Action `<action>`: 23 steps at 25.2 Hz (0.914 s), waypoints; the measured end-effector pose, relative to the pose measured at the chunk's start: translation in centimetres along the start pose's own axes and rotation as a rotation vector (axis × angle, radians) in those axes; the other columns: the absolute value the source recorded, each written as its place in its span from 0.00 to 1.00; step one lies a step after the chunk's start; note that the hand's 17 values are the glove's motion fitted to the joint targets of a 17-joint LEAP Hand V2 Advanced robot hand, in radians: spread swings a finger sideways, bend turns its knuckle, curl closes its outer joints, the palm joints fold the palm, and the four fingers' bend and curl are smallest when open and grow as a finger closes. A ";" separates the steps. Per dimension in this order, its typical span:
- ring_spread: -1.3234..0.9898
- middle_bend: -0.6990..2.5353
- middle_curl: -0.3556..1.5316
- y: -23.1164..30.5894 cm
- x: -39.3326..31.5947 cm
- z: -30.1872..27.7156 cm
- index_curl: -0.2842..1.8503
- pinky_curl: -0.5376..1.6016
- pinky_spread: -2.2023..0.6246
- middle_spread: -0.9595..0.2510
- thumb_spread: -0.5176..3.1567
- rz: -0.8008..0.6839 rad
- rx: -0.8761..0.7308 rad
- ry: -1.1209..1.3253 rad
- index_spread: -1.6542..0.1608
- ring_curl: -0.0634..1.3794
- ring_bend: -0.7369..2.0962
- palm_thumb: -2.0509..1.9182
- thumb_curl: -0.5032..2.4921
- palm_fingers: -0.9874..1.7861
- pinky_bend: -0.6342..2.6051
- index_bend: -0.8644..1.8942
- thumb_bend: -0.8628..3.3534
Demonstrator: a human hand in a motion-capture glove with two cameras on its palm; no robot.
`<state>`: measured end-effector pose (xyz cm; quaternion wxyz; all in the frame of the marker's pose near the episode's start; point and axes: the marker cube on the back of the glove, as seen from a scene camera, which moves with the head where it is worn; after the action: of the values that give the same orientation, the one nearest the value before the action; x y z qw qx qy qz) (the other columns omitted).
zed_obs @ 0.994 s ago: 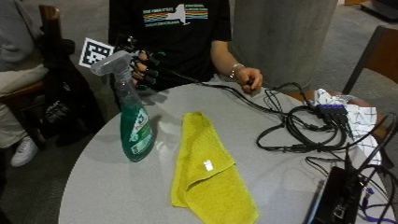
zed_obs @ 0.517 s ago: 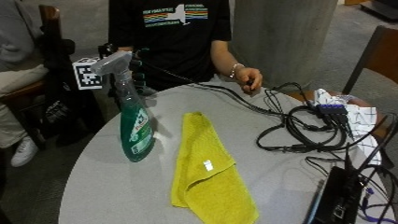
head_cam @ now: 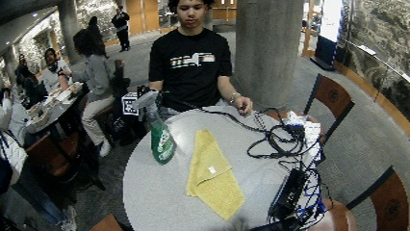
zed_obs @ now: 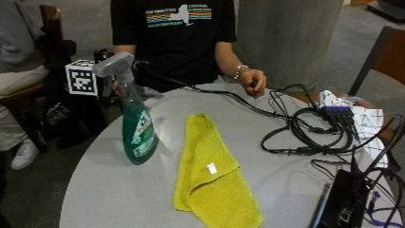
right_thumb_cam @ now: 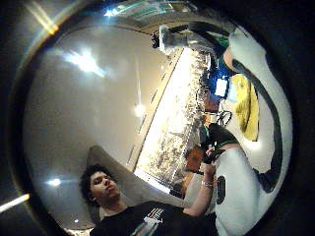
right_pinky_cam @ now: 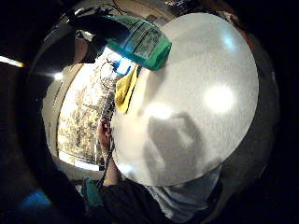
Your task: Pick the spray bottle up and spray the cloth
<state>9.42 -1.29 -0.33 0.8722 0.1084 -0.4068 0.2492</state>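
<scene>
A green spray bottle (zed_obs: 138, 128) with a grey trigger head stands upright on the round grey table (zed_obs: 120, 194), near its left edge. The yellow cloth (zed_obs: 208, 166) lies flat just to its right, apart from it. My gloved right hand (zed_obs: 116, 87) is behind the bottle's neck at the table's far edge, mostly hidden by it; no contact shows. In the little finger side palm view the bottle (right_pinky_cam: 145, 39) runs down to the table beside the cloth (right_pinky_cam: 126, 86). The thumb side palm view shows the trigger head (right_thumb_cam: 179, 38) close by.
The person's bare left hand (zed_obs: 252, 80) rests at the table's far edge. A tangle of black cables (zed_obs: 310, 133), a black device (zed_obs: 342, 199) and a checked cloth (zed_obs: 361, 118) fill the right side. A chair (zed_obs: 380, 52) stands behind, far right.
My right hand has dropped from beside the trigger head to behind the bottle's neck, moving left and down. The bottle and the cloth have stayed in place.
</scene>
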 end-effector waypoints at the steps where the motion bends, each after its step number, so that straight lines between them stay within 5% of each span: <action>1: 0.57 0.27 0.37 -1.0 0.0 0.4 0.28 0.41 0.83 0.80 0.41 0.036 0.057 0.004 0.76 0.28 0.36 0.74 0.31 0.66 0.29 0.36 0.21; 23: 0.57 0.27 0.37 -10.3 2.2 0.3 0.25 0.43 0.84 0.81 0.41 0.106 0.164 0.131 0.74 0.30 0.38 0.76 0.32 0.61 0.34 0.35 0.20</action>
<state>15.79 -9.39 1.67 0.8707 0.1413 -0.3324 0.3339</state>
